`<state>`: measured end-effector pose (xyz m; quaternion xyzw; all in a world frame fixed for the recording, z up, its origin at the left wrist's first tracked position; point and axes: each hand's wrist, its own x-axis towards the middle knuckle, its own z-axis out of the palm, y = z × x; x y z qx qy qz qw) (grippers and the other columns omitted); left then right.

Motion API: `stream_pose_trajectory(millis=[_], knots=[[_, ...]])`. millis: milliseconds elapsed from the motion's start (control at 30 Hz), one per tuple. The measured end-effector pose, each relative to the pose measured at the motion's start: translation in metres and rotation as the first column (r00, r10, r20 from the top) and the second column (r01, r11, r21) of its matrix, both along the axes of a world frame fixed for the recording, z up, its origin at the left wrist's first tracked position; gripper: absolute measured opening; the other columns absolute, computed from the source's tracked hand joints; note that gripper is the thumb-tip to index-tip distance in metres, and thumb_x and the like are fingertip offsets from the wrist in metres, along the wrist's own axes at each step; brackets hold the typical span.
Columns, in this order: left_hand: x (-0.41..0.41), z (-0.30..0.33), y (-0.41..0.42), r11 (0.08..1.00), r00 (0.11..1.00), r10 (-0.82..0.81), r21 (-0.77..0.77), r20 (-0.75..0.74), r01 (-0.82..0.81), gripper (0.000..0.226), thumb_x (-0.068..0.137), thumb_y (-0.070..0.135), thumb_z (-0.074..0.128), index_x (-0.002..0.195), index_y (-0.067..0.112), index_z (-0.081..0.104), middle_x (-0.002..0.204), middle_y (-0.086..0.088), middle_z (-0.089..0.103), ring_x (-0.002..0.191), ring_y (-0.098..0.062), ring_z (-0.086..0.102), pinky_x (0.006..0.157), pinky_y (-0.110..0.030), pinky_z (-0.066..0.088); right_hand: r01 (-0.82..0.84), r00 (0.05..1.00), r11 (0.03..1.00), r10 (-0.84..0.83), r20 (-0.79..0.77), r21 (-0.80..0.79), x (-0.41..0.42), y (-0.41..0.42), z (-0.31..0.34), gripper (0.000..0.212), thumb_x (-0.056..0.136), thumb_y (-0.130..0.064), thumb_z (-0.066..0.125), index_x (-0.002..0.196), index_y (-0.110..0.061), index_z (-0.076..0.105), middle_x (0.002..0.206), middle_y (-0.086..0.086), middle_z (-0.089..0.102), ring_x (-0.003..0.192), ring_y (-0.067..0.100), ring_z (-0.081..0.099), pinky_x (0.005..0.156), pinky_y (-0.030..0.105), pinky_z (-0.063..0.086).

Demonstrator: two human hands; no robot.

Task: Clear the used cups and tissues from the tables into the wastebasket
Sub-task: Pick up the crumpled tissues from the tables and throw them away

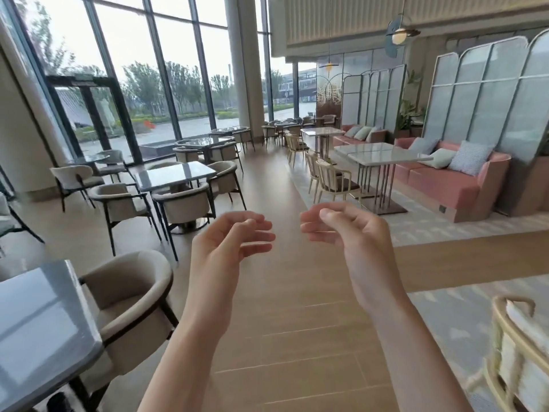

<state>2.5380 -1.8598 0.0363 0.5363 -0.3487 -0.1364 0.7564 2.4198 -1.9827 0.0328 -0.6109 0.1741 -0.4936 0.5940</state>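
Both of my hands are raised in front of me over a wooden aisle. My left hand (228, 242) is loosely curled with its fingers apart and holds nothing. My right hand (347, 230) faces it a short gap away, fingers also curled and apart, holding nothing. No cup, tissue or wastebasket shows in this view. A grey table (38, 325) is at my near left, and another grey table (175, 175) stands farther ahead on the left. Two white marble tables (383, 154) stand to the right.
Beige padded chairs (130, 295) ring the left tables. Light wooden chairs (332, 181) and pink sofas (451, 185) flank the right tables. A rattan chair (517, 352) is at the near right. The wooden aisle (282, 307) runs ahead between them toward tall windows and a pillar.
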Motion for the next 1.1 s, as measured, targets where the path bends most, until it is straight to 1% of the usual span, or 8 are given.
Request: stream_pose_trajectory(millis=[133,267,433,567,700,900,1000,1100], knots=[[0.083,0.041,-0.089,1.0,0.998,0.001,-0.021,0.063,0.001,0.021,0.1,0.001,0.052,0.096,0.002,0.072,0.093,-0.016,0.076,0.085,-0.027,0.074,0.077,-0.034,0.061,-0.043,0.998,0.997,0.045,0.038,-0.057,0.091,-0.084,0.042,0.024,0.098,0.0,0.054,0.089,-0.005,0.075,0.089,0.012,0.078,0.086,0.03,0.075,0.082,0.036,0.06],[0.168,0.074,-0.166,0.999,0.995,0.015,-0.043,0.099,-0.011,0.022,0.1,0.003,0.051,0.101,0.005,0.073,0.096,-0.012,0.078,0.089,-0.027,0.075,0.081,-0.038,0.061,-0.08,0.996,0.988,0.086,0.035,-0.133,0.181,-0.16,0.076,0.026,0.097,0.001,0.054,0.087,-0.01,0.075,0.09,0.01,0.078,0.091,0.033,0.073,0.085,0.04,0.059],[0.276,0.065,-0.261,0.994,0.996,0.043,-0.104,0.073,-0.035,0.025,0.1,0.004,0.051,0.1,0.007,0.075,0.097,-0.011,0.078,0.092,-0.028,0.074,0.079,-0.039,0.058,-0.066,0.997,0.978,0.07,0.013,-0.199,0.292,-0.257,0.075,0.017,0.09,-0.012,0.062,0.085,-0.019,0.076,0.092,0.006,0.078,0.09,0.025,0.074,0.084,0.037,0.06],[0.37,0.054,-0.344,0.99,0.996,0.041,-0.14,0.079,-0.029,0.025,0.1,0.006,0.051,0.102,0.004,0.075,0.099,-0.013,0.077,0.095,-0.032,0.073,0.081,-0.039,0.056,-0.026,1.0,0.98,0.027,0.005,-0.199,0.382,-0.338,0.066,0.012,0.089,-0.016,0.064,0.093,-0.017,0.075,0.096,0.003,0.078,0.091,0.02,0.074,0.085,0.036,0.06],[0.465,0.069,-0.429,0.989,0.991,0.004,-0.144,0.136,0.015,0.025,0.101,0.009,0.051,0.099,0.007,0.076,0.097,-0.009,0.078,0.093,-0.024,0.074,0.079,-0.032,0.055,0.024,0.997,0.971,-0.041,-0.067,-0.237,0.471,-0.416,0.074,0.013,0.097,-0.012,0.063,0.101,-0.018,0.074,0.1,-0.002,0.077,0.095,0.016,0.073,0.093,0.043,0.059],[0.583,0.081,-0.546,0.988,0.981,-0.054,-0.132,0.189,0.08,0.026,0.098,0.026,0.056,0.1,0.011,0.077,0.101,-0.004,0.077,0.099,-0.018,0.073,0.089,-0.038,0.057,0.046,0.994,0.962,-0.07,-0.079,-0.269,0.591,-0.528,0.096,0.014,0.1,-0.02,0.062,0.11,-0.021,0.072,0.109,-0.006,0.074,0.101,0.011,0.071,0.098,0.043,0.057],[0.644,0.066,-0.591,0.992,0.977,-0.063,-0.099,0.205,0.084,0.038,0.091,0.037,0.05,0.106,0.014,0.076,0.109,0.0,0.076,0.106,-0.015,0.07,0.095,-0.041,0.055,0.003,0.995,0.959,-0.031,-0.095,-0.282,0.656,-0.577,0.084,0.02,0.099,-0.036,0.062,0.116,-0.028,0.069,0.112,-0.013,0.072,0.103,0.006,0.07,0.102,0.045,0.053],[0.716,0.047,-0.636,0.996,0.979,-0.036,-0.073,0.203,0.052,0.041,0.092,0.04,0.048,0.112,0.015,0.075,0.117,0.001,0.074,0.112,-0.016,0.069,0.1,-0.047,0.053,-0.069,0.992,0.959,0.038,-0.117,-0.276,0.729,-0.629,0.063,0.044,0.081,-0.061,0.058,0.117,-0.036,0.066,0.111,-0.021,0.071,0.103,0.005,0.07,0.105,0.049,0.05]])
